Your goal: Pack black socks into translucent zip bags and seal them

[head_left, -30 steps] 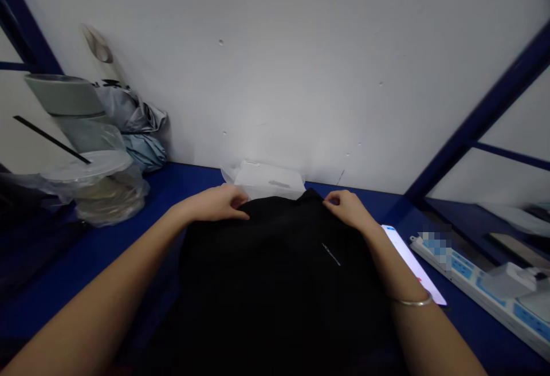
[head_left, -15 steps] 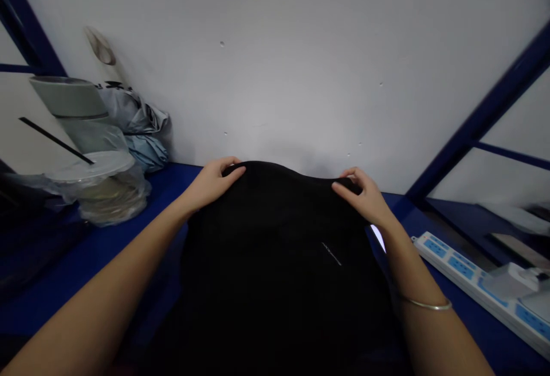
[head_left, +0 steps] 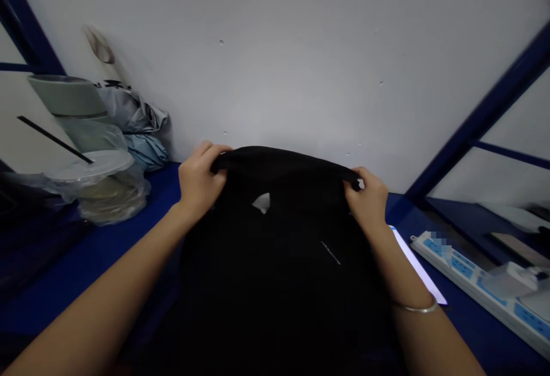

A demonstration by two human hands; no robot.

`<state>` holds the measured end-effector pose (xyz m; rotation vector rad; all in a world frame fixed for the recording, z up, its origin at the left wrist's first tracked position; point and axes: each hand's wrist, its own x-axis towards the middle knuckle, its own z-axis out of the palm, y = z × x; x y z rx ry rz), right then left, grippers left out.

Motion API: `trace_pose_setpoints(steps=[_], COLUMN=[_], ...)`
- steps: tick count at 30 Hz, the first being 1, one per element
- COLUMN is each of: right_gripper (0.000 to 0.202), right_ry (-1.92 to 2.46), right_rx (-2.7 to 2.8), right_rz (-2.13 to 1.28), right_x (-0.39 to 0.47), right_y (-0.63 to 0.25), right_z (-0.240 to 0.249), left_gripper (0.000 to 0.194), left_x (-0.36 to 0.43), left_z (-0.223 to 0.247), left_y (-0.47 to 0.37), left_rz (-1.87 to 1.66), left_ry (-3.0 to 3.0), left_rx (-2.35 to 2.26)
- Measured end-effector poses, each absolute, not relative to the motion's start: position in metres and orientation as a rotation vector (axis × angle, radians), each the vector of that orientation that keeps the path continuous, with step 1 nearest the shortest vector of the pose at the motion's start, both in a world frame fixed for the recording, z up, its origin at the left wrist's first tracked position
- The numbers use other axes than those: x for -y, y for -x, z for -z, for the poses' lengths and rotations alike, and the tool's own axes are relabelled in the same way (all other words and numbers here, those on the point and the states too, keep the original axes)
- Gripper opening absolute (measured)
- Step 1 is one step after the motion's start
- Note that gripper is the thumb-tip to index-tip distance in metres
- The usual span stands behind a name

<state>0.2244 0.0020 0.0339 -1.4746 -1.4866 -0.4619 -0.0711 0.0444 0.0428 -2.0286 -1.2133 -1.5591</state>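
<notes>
A black cloth garment spreads over the middle of the view, its far edge lifted in front of the wall. My left hand is closed on the upper left corner of this edge. At the upper right corner, my right hand pinches the same edge between thumb and fingers. A small pale label shows below the raised edge. Small light lettering lies on the right part of the cloth. A silvery bangle is round my right wrist.
On the blue table, a plastic-wrapped lidded cup with a black straw stands left, near a grey-green container and folded umbrellas. At right lie a lit phone and a white power strip with plugs.
The far edge of the cloth has been raised and folded back, and the pale label has come into view. Both hands have changed their hold, fingers curling more. More of the lit phone shows.
</notes>
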Motion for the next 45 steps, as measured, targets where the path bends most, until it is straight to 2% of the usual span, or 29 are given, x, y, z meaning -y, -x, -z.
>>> trace_pose_setpoints(steps=[3,6,8,12,14,16,18,20,22,25,28,30,35,38,42,45], right_gripper=[0.016,0.03,0.032,0.027,0.034,0.048,0.059,0.06,0.052,0.036,0.029,0.027,0.031,0.036,0.039,0.051], right_ry=[1.363,1.359,1.379,1.477,1.417,1.28,1.127,0.972,0.841,0.714,0.639,0.588,0.547,0.594,0.714,0.823], right_rx=[1.549,1.589,1.571,1.349,1.23,1.181,1.197,1.226,1.236,1.196,1.129,1.092,1.004,1.028,1.181,1.253], right_rz=[0.372,0.198,0.089,-0.109,-0.283,-0.455,-0.549,-0.558,-0.53,-0.505,-0.532,-0.593,-0.721,-0.733,-0.711,-0.611], right_x=[0.002,0.003,-0.001,-0.012,-0.016,-0.017,-0.015,-0.011,-0.007,-0.003,0.001,0.003,0.009,0.01,0.004,0.001], right_y=[-0.225,-0.23,-0.235,-0.244,-0.244,-0.242,-0.238,-0.235,-0.235,-0.236,-0.235,-0.233,-0.23,-0.232,-0.234,-0.231], right_z=[-0.039,-0.041,-0.039,-0.031,-0.029,-0.03,-0.034,-0.039,-0.043,-0.048,-0.05,-0.051,-0.056,-0.056,-0.054,-0.052], left_gripper=[0.034,0.034,0.033,0.032,0.034,0.039,0.046,0.05,0.051,0.049,0.044,0.041,0.057,0.057,0.047,0.049], left_x=[-0.041,-0.043,-0.044,-0.042,-0.042,-0.045,-0.05,-0.052,-0.05,-0.044,-0.039,-0.039,-0.044,-0.046,-0.045,-0.043], left_z=[-0.046,-0.049,-0.051,-0.054,-0.053,-0.05,-0.046,-0.044,-0.046,-0.051,-0.054,-0.052,-0.045,-0.043,-0.046,-0.049], left_y=[0.073,0.077,0.079,0.082,0.081,0.079,0.075,0.071,0.069,0.068,0.069,0.069,0.064,0.061,0.061,0.06], left_rz=[1.65,1.623,1.442,0.81,0.746,0.977,1.432,1.83,2.015,2.025,1.948,1.896,1.71,1.729,1.848,2.035], left_ry=[1.972,2.079,2.116,2.101,2.133,2.219,2.29,2.277,2.247,2.269,2.334,2.448,2.767,2.779,2.666,2.65], left_rx=[1.02,1.127,1.347,1.756,1.877,1.934,1.829,1.588,1.361,1.207,1.202,1.197,1.119,1.14,1.595,2.006])
